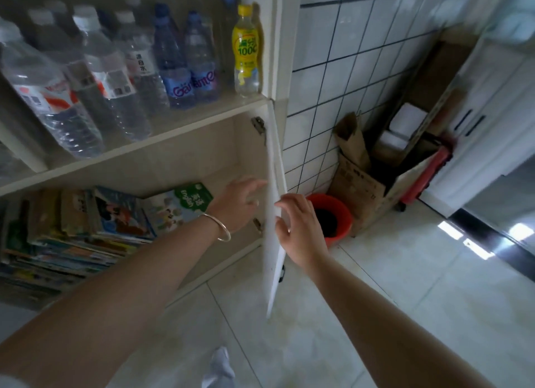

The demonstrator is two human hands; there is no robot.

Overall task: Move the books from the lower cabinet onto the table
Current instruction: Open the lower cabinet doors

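Observation:
Colourful books [86, 231] lie stacked and leaning in the lower cabinet, a green English book [179, 205] at the right end. The white cabinet door [275, 237] stands swung out, seen edge-on. My left hand [237, 205], a silver bangle on its wrist, reaches inside the cabinet beside the door's inner face, fingers apart and holding nothing. My right hand [298, 225] rests against the door's outer edge, fingers spread on it. No table shows in view.
Water bottles [110, 78] and a yellow drink bottle [246, 52] fill the shelf above. To the right stand an orange bucket [333, 219], an open cardboard box [370, 185], a red item and a tiled wall. Pale floor tiles lie below.

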